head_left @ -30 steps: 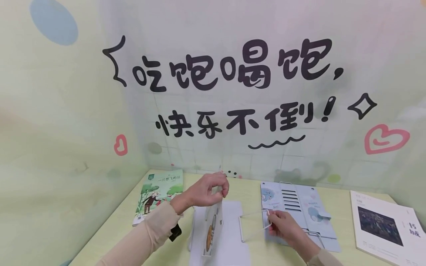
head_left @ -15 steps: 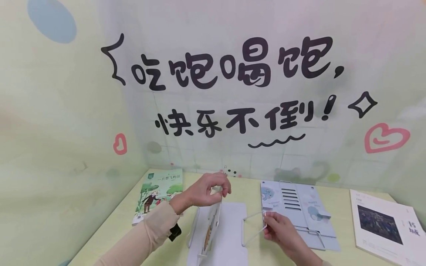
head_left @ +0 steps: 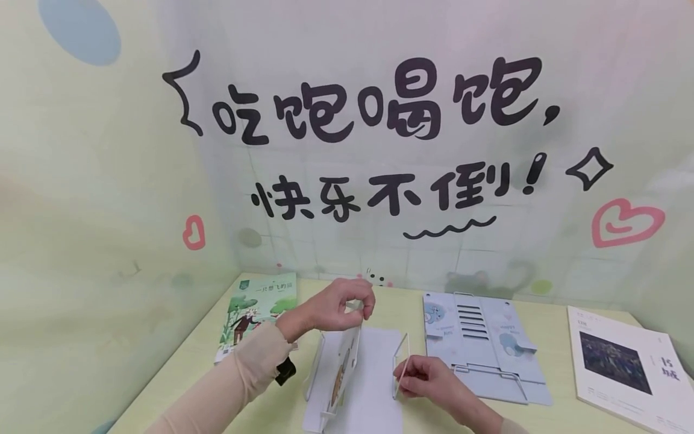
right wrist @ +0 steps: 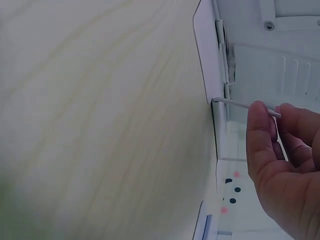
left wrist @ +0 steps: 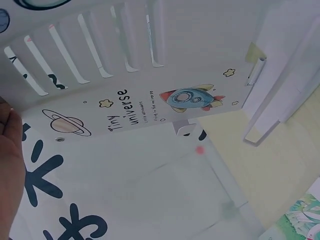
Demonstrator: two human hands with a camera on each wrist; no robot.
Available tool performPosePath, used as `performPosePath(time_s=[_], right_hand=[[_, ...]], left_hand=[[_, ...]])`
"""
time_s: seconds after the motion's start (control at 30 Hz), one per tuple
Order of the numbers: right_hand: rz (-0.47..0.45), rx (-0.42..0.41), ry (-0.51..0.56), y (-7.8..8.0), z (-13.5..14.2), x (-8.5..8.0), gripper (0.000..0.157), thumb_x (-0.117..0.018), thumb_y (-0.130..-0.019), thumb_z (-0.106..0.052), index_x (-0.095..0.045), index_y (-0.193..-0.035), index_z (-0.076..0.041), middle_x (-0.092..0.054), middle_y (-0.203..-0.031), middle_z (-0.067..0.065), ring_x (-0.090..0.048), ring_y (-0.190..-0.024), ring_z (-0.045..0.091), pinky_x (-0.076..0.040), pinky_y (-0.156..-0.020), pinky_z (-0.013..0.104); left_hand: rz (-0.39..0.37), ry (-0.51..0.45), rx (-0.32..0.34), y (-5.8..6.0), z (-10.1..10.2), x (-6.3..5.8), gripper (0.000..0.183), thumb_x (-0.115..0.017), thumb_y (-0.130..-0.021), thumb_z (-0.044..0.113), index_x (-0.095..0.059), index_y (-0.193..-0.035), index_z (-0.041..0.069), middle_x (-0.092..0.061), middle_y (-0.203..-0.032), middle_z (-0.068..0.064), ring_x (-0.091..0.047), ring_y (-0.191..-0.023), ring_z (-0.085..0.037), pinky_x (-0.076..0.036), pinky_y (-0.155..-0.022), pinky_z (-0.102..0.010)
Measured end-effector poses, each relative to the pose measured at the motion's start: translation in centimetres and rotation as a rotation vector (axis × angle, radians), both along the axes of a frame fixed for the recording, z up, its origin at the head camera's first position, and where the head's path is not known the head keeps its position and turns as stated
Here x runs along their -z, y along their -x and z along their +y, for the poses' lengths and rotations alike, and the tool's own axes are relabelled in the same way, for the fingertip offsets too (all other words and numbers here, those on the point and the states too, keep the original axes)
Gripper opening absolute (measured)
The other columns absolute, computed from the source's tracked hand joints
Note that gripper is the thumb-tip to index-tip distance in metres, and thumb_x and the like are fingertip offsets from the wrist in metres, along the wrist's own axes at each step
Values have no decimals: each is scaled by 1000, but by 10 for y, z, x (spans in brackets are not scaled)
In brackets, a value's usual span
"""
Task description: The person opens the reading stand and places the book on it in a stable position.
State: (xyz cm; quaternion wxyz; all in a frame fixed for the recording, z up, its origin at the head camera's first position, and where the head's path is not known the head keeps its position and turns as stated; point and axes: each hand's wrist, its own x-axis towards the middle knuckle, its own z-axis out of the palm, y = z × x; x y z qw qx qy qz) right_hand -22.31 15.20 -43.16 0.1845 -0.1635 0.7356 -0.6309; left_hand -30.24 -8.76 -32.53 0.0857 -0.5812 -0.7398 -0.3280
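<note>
Fingers and thumb of my right hand pinch a thin white wire that stands up at the right edge of a base. My left hand grips the top of a panel, holding it steeply up over that base. Slots run through the panel, and a rocket, a ringed planet and "Tiny universe" are printed on it. A second wire rises along the base's left edge. All this is one white stand, resting on the table before me. Past my right hand a blue stand lies flat; farther right lies a white book. A green book lies beyond my left forearm, near the wall with its black lettering.
</note>
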Motion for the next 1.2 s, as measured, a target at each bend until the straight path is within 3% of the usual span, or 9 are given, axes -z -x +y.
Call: performPosePath(time_s=[0.2, 0.43, 0.67, 0.93, 1.2], right_hand=[[52, -24, -53, 4, -6, 6, 17, -60, -89, -4, -58, -85, 12, -65, -98, 11, -59, -78, 9, -53, -67, 21], [92, -18, -125, 8, -15, 9, 16, -64, -87, -8, -64, -84, 8, -62, -72, 2, -55, -64, 7, -49, -57, 18], [119, -36, -165, 9, -21, 12, 5, -62, -84, 2, -63, -80, 6, -61, -68, 4, -53, -60, 8, -43, -52, 16], [268, -24, -300, 8, -23, 15, 8, -67, -82, -4, -65, -75, -3, -50, -57, -5, -43, -48, 3, -33, -45, 15], [257, -37, -347, 7, -24, 14, 11, -66, -84, -6, -65, -73, -4, -47, -53, -6, -41, -45, 4, -31, -43, 16]], left_hand=[[-46, 13, -10, 0, -1, -2, 13, -47, -72, 3, -57, -72, 12, -56, -76, 3, -53, -75, -16, -28, -111, -46], [-42, 7, -6, 0, -1, -4, 14, -47, -72, 3, -57, -73, 12, -56, -76, 3, -51, -75, -9, -28, -111, -46], [-40, 5, 5, 0, 1, -3, 14, -47, -72, 3, -58, -73, 12, -56, -76, 2, -50, -75, -5, -26, -111, -47], [-34, 5, -2, 0, 5, 1, 15, -47, -71, 4, -58, -73, 13, -57, -77, 3, -50, -76, -5, -35, -102, -38], [-80, 6, 8, -2, 9, 2, 15, -47, -73, 3, -59, -74, 12, -57, -78, 3, -50, -77, -6, -43, -82, -25]])
